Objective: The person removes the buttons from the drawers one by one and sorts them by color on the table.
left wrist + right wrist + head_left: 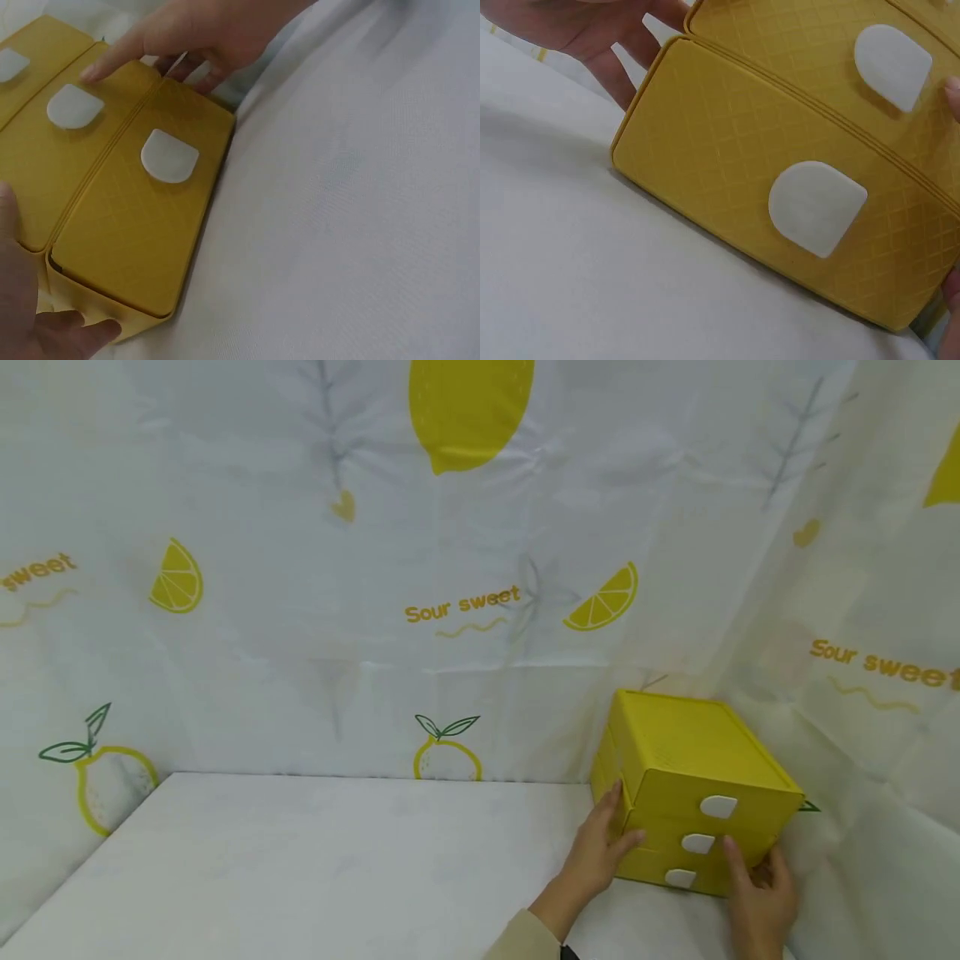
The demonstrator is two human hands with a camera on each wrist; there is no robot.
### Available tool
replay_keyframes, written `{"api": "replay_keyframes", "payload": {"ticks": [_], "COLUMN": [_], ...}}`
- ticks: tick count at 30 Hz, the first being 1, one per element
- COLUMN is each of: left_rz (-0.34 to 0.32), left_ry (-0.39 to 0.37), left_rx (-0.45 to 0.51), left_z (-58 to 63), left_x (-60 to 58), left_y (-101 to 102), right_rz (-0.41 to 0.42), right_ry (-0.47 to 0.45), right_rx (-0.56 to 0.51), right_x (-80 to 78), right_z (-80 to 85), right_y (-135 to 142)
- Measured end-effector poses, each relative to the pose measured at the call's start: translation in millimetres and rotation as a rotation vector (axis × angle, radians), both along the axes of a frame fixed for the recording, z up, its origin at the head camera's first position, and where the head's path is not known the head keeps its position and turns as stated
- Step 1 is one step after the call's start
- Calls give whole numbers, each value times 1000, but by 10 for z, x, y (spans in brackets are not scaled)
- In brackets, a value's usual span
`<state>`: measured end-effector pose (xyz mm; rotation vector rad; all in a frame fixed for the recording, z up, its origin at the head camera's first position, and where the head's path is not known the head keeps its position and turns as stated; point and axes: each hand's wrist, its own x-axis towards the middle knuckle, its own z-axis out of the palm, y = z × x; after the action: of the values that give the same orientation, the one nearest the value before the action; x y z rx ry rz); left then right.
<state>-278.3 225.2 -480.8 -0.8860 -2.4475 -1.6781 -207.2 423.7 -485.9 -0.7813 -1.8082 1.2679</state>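
A yellow three-drawer storage box (686, 735) stands at the right of the white table, its front turned toward me. Each drawer front carries a white rounded tab (717, 807). My left hand (592, 852) grips the box's left side, fingers along the side wall and thumb by the front edge. On the other side my right hand (765, 893) holds the lower right corner. Its thumb presses the middle drawer front beside the white tab (75, 106), while its other fingers bend round the side, partly hidden. All three drawers look pushed in.
A white curtain (300, 635) printed with lemons and "Sour sweet" lettering hangs behind the table (315, 868). More of this sheet (885, 735) runs along the right, close beside the box.
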Motion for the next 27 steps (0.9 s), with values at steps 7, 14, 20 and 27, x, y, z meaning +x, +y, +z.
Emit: {"api": "replay_keyframes", "payload": {"ticks": [7, 14, 20, 27], "left_rz": [6, 12, 37, 3], "left_ry": [-53, -11, -12, 27], "left_rx": [12, 20, 19, 9], "left_z": [22, -23, -70, -67], "left_x": [-1, -13, 6, 19], "left_y": [22, -3, -82, -238], "right_rz": [62, 54, 86, 202], "right_ry": [-10, -13, -125, -211], "right_rx": [-98, -201, -227, -165], "right_x": [-63, -54, -40, -15], "right_z": [-85, -99, -91, -115], "right_y": [6, -34, -64, -94]}}
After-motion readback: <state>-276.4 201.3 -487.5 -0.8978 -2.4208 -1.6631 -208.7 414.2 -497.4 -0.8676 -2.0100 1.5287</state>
